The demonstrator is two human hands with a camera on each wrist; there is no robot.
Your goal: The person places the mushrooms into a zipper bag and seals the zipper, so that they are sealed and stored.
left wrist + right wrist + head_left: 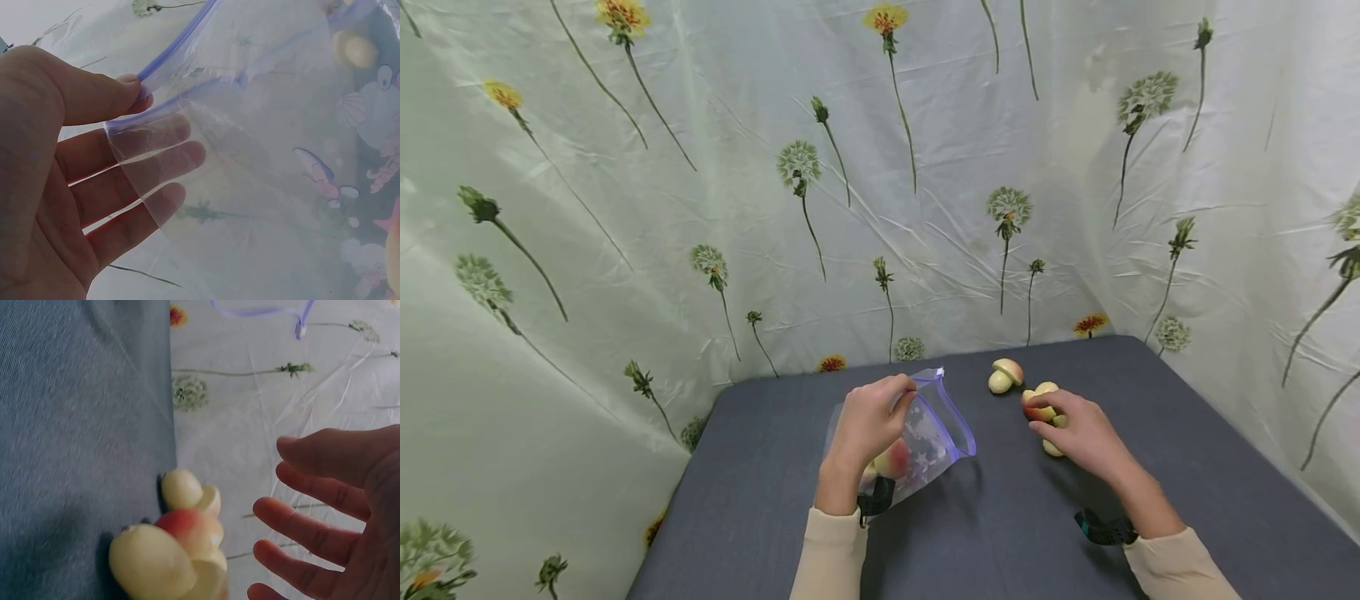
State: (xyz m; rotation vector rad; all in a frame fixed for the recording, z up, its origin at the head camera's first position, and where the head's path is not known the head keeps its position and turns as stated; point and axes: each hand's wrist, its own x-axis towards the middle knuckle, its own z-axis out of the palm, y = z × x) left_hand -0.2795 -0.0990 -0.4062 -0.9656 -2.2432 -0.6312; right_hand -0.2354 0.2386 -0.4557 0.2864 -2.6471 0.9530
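Note:
My left hand point(871, 419) pinches the purple-edged rim of a clear zip bag point(262, 187) between thumb and forefinger, its other fingers behind the film. The bag's mouth point(967, 435) gapes to the right. Inside lies a cream toy mushroom with a reddish cap point(893, 458); the hand and wrist partly hide the contents. My right hand point(1081, 435) hovers beside loose toy mushrooms, its fingers spread and holding nothing in the right wrist view. Nearest to it are a red-capped mushroom point(187, 530) and a pale one point(150, 562). Another mushroom point(1006, 377) lies farther back.
A dark grey table point(760, 500) bears everything. Behind it and along both sides hangs a pale curtain point(737, 208) printed with dandelions. Dark straps point(1103, 528) sit at both wrists, below beige sleeves point(831, 554).

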